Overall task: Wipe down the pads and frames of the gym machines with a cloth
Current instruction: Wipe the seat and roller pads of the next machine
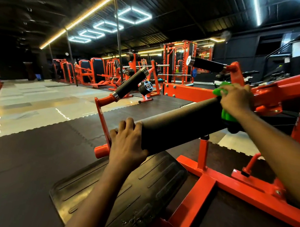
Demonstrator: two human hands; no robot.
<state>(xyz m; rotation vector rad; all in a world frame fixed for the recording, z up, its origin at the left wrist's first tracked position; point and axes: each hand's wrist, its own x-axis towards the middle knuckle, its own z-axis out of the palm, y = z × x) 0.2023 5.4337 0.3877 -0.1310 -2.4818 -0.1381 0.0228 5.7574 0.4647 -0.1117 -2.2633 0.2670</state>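
Note:
A long black roller pad (178,125) lies across an orange machine frame (201,179) in front of me. My left hand (128,143) grips the near left end of the pad, fingers curled over its top. My right hand (236,101) holds a bright green cloth (224,114) against the pad's far right end, where the pad meets the orange arm (273,89). Part of the cloth bunches above the hand and part hangs below it.
Two black foam handles (131,83) (206,64) on orange arms stick up behind the pad. A ribbed black foot plate (123,187) lies under it on dark rubber matting. More orange racks and machines (178,62) line the back. Shiny tiled floor (32,102) lies at left.

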